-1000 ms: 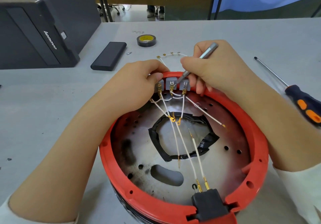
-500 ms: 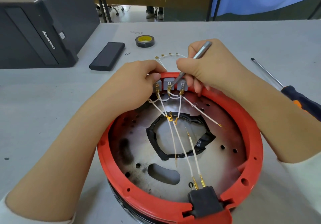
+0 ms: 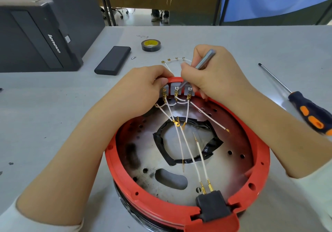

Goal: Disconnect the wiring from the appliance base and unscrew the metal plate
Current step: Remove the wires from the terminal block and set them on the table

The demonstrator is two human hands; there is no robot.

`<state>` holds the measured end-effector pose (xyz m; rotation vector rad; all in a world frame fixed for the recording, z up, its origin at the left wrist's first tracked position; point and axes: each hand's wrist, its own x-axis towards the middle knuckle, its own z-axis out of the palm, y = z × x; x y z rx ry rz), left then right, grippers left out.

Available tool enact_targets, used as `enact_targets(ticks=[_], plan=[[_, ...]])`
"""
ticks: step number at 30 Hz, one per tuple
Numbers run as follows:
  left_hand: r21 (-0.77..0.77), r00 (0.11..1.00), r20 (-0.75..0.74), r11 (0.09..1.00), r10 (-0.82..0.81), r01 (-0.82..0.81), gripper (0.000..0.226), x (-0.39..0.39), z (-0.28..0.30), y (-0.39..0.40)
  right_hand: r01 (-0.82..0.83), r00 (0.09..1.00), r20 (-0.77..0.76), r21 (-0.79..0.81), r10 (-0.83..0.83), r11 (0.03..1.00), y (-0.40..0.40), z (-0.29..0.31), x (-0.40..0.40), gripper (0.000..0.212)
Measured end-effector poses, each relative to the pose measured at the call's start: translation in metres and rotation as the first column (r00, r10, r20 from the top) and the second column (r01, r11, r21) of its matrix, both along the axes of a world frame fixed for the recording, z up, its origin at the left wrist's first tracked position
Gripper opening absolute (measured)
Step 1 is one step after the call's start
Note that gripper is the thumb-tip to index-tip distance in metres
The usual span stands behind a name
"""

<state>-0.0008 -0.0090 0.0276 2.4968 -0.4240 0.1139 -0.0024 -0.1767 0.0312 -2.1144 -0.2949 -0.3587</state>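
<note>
A round red appliance base [image 3: 124, 174] lies open side up on the table, with a scorched metal plate [image 3: 224, 170] inside it. White wires [image 3: 186, 152] with gold terminals run from a grey terminal block [image 3: 177, 89] at the far rim down to a black plug [image 3: 212, 207] at the near rim. My left hand [image 3: 142, 89] grips the left end of the terminal block. My right hand [image 3: 213, 75] holds a slim silver screwdriver [image 3: 204, 60], its tip on the block's middle terminal.
A blue-and-orange screwdriver [image 3: 309, 109] lies at the right. A loose wire strip with gold terminals [image 3: 172, 60], a roll of black tape [image 3: 150, 45], a black slab [image 3: 113, 62] and a small screw [image 3: 133, 57] lie beyond the base. A black computer case [image 3: 41, 35] stands far left.
Both hands stay on the terminal block. The silver screwdriver has tilted slightly in my right hand. The view has shifted a little, moving everything slightly left and up.
</note>
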Motion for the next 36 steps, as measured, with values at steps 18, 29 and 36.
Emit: enact_targets(ticks=[18, 29, 36], plan=[[0.013, 1.0, 0.01, 1.0, -0.009, 0.009, 0.025, 0.001, -0.001, 0.001, 0.05, 0.995, 0.084, -0.059, -0.045, 0.997, 0.001, -0.002, 0.003, 0.031], [0.012, 1.0, -0.005, 1.0, -0.004, 0.004, 0.025, 0.001, -0.001, 0.001, 0.048, 0.999, 0.02, -0.068, -0.047, 0.997, 0.001, -0.001, 0.004, 0.031], [0.028, 1.0, 0.005, 1.0, -0.009, 0.009, 0.025, 0.002, -0.002, 0.002, 0.072, 0.994, 0.09, -0.082, -0.065, 0.994, 0.001, -0.001, 0.003, 0.033]])
